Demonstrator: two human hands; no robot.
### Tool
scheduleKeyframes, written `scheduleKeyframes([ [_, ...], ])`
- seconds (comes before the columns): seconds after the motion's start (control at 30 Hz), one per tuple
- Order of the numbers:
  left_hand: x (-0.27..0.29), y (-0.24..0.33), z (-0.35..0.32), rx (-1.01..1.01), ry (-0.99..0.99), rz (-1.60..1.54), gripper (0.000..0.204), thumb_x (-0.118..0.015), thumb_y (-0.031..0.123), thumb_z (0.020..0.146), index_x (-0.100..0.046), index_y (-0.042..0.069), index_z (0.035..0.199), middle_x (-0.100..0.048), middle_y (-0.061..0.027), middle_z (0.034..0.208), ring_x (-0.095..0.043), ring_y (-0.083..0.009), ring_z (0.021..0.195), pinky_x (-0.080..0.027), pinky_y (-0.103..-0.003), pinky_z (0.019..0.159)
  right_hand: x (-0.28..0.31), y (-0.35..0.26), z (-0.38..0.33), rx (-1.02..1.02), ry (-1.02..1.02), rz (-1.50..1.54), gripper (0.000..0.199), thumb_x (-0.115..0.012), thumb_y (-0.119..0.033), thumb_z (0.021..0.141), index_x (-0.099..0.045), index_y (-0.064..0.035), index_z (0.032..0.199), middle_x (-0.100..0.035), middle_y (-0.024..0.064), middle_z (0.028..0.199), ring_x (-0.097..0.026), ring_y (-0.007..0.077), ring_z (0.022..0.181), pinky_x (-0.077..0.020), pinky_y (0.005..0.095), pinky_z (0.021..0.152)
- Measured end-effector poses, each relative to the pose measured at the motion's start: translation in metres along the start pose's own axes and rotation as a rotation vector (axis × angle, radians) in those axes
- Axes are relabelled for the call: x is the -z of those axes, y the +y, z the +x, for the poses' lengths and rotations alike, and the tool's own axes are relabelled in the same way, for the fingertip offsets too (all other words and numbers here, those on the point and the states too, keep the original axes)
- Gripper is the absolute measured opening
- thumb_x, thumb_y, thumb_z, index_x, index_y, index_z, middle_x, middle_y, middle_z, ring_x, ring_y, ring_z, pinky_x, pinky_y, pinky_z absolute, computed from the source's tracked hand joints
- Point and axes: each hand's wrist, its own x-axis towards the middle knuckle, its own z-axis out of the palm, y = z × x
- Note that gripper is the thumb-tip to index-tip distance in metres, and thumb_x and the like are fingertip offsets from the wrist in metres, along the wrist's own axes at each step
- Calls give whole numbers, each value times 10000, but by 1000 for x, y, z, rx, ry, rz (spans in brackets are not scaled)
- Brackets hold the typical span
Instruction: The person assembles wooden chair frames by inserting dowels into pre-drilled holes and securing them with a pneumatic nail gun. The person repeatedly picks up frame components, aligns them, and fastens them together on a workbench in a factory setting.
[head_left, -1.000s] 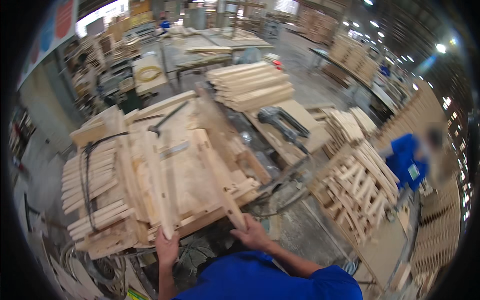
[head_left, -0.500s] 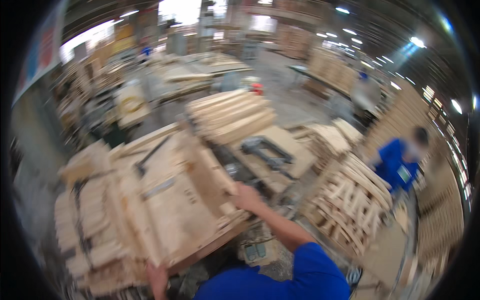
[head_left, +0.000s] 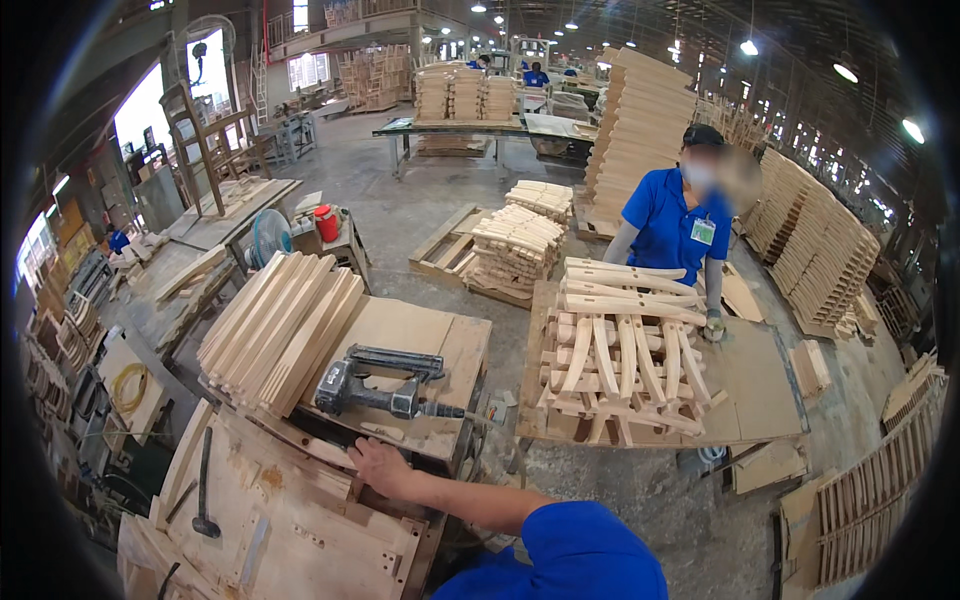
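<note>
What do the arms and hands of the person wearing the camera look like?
The right arm has a short, bright blue sleeve with no marking that I can see. Below it, the right forearm is bare, and the right hand has no glove. No watch or bracelet shows. The left hand is out of view.

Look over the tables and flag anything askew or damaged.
Nothing there looks plainly broken. The stack of curved wooden pieces on the table at right looks untidy: its front pieces splay at uneven angles, whereas the wooden strips beyond the right hand lie neatly side by side. It may be deliberate.
</note>
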Motion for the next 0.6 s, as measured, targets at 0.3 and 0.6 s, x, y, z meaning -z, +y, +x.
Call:
scheduleKeyframes([
  [0.3, -10, 6, 9, 29, 41, 68, 532, -712, 149, 944, -593, -22, 1433, -713, -248, 1293, -709, -374, 1164, -560, -450, 1000, 30, -13, -18, 28, 26, 32, 601, -766, -212, 917, -564, -5, 1445, -589, 168, 1278, -599, 354, 1175, -498, 474, 1003],
  [0.6, 45, -63, -13, 183, 253, 21, 541, -731, 182, 932, -616, -38, 1412, -732, -273, 1264, -711, -406, 1178, -549, -469, 1034, 11, -92, -28, 382, -2, 281, 478, -756, -248, 957, -639, -23, 1362, -651, 201, 1342, -624, 393, 1253, -527, 493, 1064],
])
